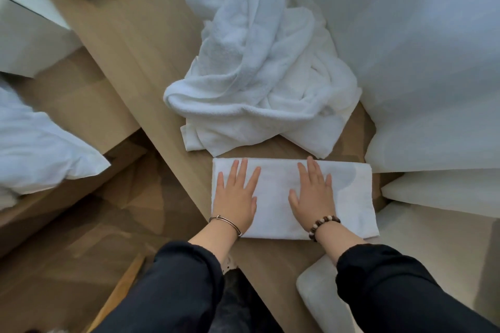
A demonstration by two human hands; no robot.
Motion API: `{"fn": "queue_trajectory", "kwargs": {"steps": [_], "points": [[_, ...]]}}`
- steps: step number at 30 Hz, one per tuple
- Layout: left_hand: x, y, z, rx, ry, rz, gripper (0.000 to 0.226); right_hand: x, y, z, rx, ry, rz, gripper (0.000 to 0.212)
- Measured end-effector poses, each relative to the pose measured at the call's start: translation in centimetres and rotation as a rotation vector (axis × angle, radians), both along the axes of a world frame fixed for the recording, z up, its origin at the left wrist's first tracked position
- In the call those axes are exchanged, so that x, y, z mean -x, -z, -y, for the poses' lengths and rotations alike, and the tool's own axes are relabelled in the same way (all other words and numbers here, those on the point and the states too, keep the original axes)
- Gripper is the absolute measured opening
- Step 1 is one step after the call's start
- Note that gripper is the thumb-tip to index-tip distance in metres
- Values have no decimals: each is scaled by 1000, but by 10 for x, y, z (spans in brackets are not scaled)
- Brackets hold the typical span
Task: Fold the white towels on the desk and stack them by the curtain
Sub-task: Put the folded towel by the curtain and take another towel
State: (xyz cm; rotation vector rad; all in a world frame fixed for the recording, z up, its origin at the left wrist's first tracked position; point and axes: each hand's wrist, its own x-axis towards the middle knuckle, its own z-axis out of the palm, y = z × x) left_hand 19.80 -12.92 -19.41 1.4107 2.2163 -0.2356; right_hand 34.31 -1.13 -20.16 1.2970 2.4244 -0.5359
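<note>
On the desk (140, 43), left hand (236, 192) and right hand (311, 192) press flat, fingers spread, on the folded towel (349, 197), near the crumpled pile (259, 67)

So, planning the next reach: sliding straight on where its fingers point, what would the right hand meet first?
The right hand would likely meet the heap of unfolded towels just past the folded towel's far edge.

Bedroom, prob. hotel: white pillows (40, 149), wood desk (151, 43), towel heap (259, 67).
</note>
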Motion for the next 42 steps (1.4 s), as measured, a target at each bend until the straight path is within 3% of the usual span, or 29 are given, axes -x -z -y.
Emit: {"fn": "queue_trajectory", "kwargs": {"steps": [9,15,19,23,27,29,35,39,42], "points": [[56,-84,-50,-106,-40,11,72,75,-83,-33,-37,106,-167,63],[132,-84,-100,-95,-134,63,78,138,-93,-65,22,240,-213,63],[182,-81,-135,-95,-174,136,81,182,-93,-89,148,290,-213,73],[224,-79,-167,-172,-270,233,82,223,-87,-118,135,308,-170,84],[237,-71,-199,-316,104,28,93,239,-76,-155,91,688,-96,80],[231,-63,-218,-258,215,49,98,231,-69,-173,107,853,-59,78],[221,-39,-242,27,225,123,98,184,-46,-201,128,1005,76,85],[218,-32,-245,66,287,21,95,154,-35,-220,48,1115,6,72],[209,-30,-252,118,294,-45,93,143,-28,-229,130,1221,-91,62]]}}
